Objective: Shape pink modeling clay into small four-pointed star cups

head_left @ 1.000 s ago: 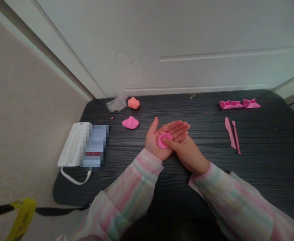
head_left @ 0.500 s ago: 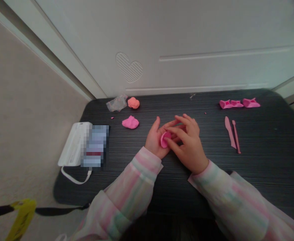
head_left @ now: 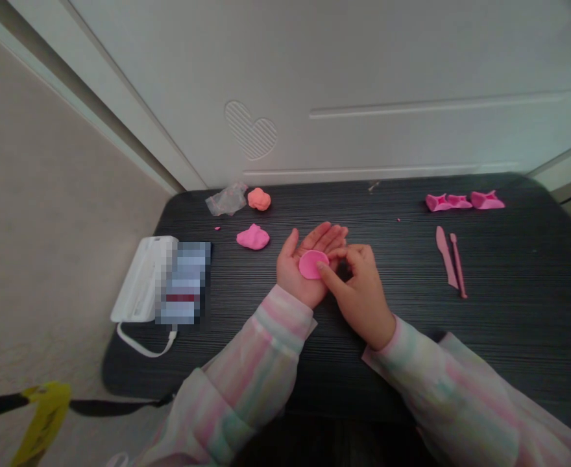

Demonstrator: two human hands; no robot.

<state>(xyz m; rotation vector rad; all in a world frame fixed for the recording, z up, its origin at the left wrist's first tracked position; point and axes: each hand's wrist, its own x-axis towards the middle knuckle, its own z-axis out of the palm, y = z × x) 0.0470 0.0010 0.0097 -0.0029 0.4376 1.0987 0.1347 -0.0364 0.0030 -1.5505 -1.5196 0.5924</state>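
Observation:
My left hand (head_left: 295, 277) is palm up above the dark table, fingers stretched out and thumb apart. A flat, round disc of pink modelling clay (head_left: 311, 266) lies over its palm. From the right, my right hand (head_left: 361, 288) pinches the disc's right edge, with the thumb on top and the fingertips partly hidden behind it. Left of my hands, a lump of pink clay (head_left: 253, 237) rests on the table, and behind it sits an orange clay lump (head_left: 259, 199).
Crumpled clear plastic (head_left: 228, 200) lies beside the orange lump. At left are a white power bank (head_left: 144, 279) and a phone (head_left: 183, 283), its screen blurred. Several folded pink clay pieces (head_left: 461, 201) stand back right, behind a pink plastic knife (head_left: 445, 254) and a thin stick tool (head_left: 458, 266).
The disc, tilted and curled before, now lies flat facing up on the left palm. My right hand has shifted slightly left and down, its fingers drawn in closer.

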